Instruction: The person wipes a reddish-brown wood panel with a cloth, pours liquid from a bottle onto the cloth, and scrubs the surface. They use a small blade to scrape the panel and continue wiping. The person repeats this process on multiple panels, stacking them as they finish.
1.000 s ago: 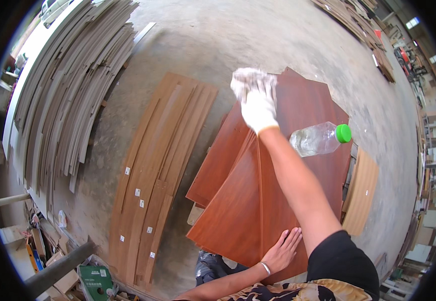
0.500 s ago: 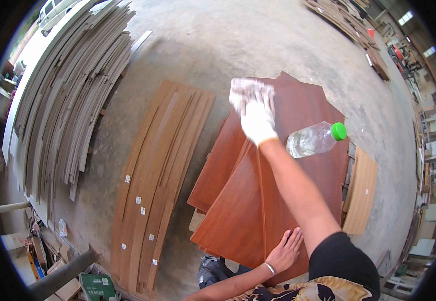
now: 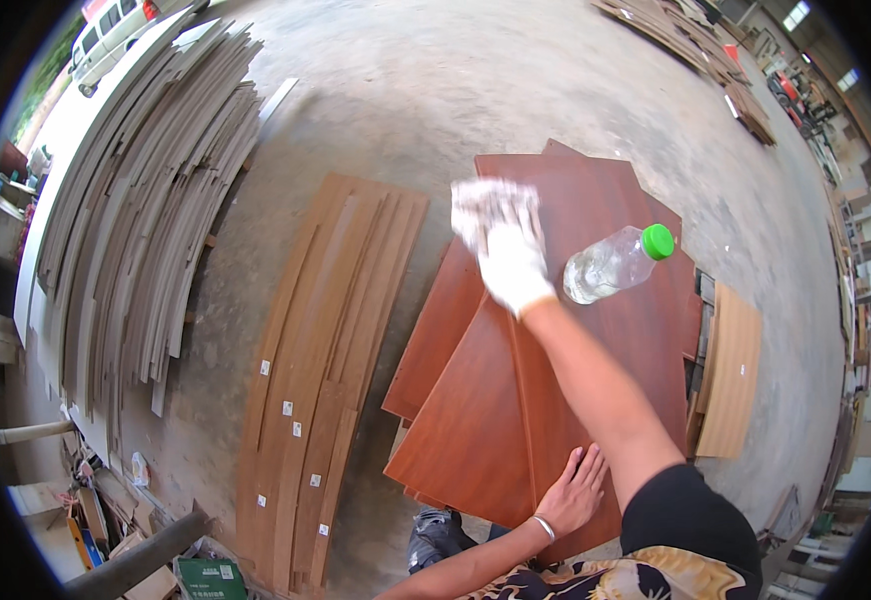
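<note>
Grey-brown boards lie in a long, uneven stack along the upper left of the frame, with a pale van beyond them in the corner. At the lower left edge, a green box sits beside a thick grey pole. Left of centre, brown planks run lengthwise on the concrete floor, several bearing small white labels.

Red-brown panels fill the middle, piled at differing angles so that their corners fan out. Near the upper left of this pile is a whitish cloth, blurred, reaching past the edge of the panel beneath. The right hand, in a white glove, is laid over it: the cloth lies under the outstretched fingers and extends beyond them on the left. Whether those fingers pinch it or only press it cannot be told.

Lower down, the bare left hand rests flat on the panels, its fingers extended and only slightly apart, with a silver bangle at the wrist. Right of the glove and apart from it, a clear bottle with a green cap stands on the panels. Farther right is a light wooden board; more brown boards lie at the upper right.
</note>
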{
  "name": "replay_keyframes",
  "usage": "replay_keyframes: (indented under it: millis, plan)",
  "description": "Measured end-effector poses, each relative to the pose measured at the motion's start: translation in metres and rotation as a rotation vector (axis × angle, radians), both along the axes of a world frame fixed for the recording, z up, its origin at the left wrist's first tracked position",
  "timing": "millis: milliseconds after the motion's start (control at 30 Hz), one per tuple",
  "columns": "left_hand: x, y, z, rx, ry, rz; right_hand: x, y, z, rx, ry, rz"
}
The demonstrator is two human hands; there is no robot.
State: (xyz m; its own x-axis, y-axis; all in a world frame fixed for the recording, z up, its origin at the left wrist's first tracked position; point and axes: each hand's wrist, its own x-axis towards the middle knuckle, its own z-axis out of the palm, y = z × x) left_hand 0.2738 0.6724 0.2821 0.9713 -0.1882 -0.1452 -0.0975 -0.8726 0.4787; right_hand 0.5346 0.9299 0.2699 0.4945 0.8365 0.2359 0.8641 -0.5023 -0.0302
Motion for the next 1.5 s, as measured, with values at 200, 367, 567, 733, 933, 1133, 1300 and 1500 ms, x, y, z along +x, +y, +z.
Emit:
replay_keyframes:
  millis: [200,367,567,733,933,1133,1300,1500]
  plan:
    - [-0.013,-0.028,-0.051,-0.199,-0.254,0.119,-0.122,-0.15,0.006,-0.205,0.154,0.06]
    - [-0.002,-0.009,-0.004,-0.047,0.009,-0.022,-0.041,-0.048,0.012,-0.119,0.041,0.041]
    - [-0.001,-0.02,-0.014,-0.069,-0.173,0.065,0.01,0.0,0.005,-0.018,0.115,-0.091]
    - [-0.004,-0.025,-0.039,-0.2,0.035,-0.012,-0.09,-0.11,0.006,0.054,0.165,0.076]
    - [0.045,-0.098,-0.044,-0.139,-0.147,0.278,-0.154,-0.262,0.024,-0.079,0.489,0.137]
    - [0.1,-0.179,-0.096,-0.195,-0.408,0.216,-0.148,-0.339,0.051,-0.128,0.676,-0.023]
    - [0.042,-0.113,-0.052,-0.475,0.142,-0.434,-0.114,-0.414,0.036,-0.024,0.745,-0.569]
    - [-0.016,0.011,-0.005,-0.34,-0.509,0.092,-0.09,-0.448,-0.016,-0.064,0.121,-0.547]
